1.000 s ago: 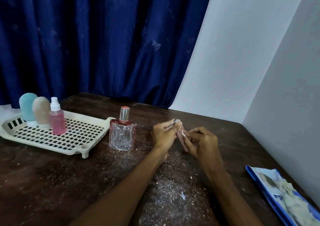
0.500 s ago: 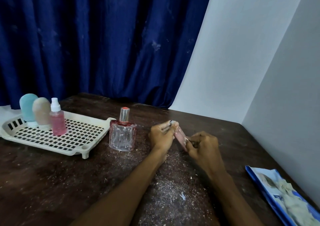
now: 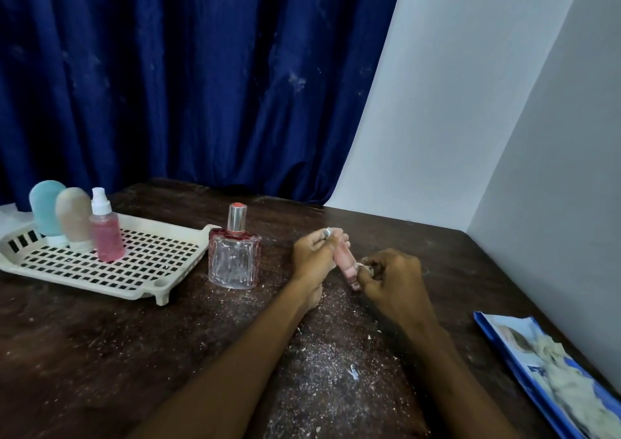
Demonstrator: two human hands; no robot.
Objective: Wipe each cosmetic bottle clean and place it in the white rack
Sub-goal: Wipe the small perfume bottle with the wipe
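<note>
— Pink and thin, the small pink bottle (image 3: 343, 261) hangs tilted just above the table (image 3: 100, 354), approx. in the middle, silver cap toward 11 o'clock, base toward 5. We hold it at both ends.

— Which hand does what?

— Our left hand (image 3: 314, 253) pinches the cap end w/ thumb and fingertips. Our right hand (image 3: 395, 279) is curled at the base and presses a white wad (image 3: 365, 268) on it. Whether those fingers also close round the bottle itself, we cannot tell.

— How will it handle, we think?

— Very light, stiff, prob. smooth, so it can slip or spin between fingers. Glass or plastic is not clear, so we treat it as fragile. Better to grip the body, not only the cap, bc the cap may loosen.

— And where does it go after?

— To the white rack (image 3: 160, 286) at 9 o'clock, well apart from our hands. A teal bottle (image 3: 45, 206), a beige bottle (image 3: 73, 218) and a pink spray bottle (image 3: 107, 238) stand upright at its far-left end. Ours is narrow and may tip on the grid.

— Other things?

— A glass perfume bottle (image 3: 234, 262) stands on the table betw. rack and left hand. White crumbs (image 3: 329, 371) lie on the wood, and a blue packet (image 3: 551, 371) at 4 o'clock.
</note>
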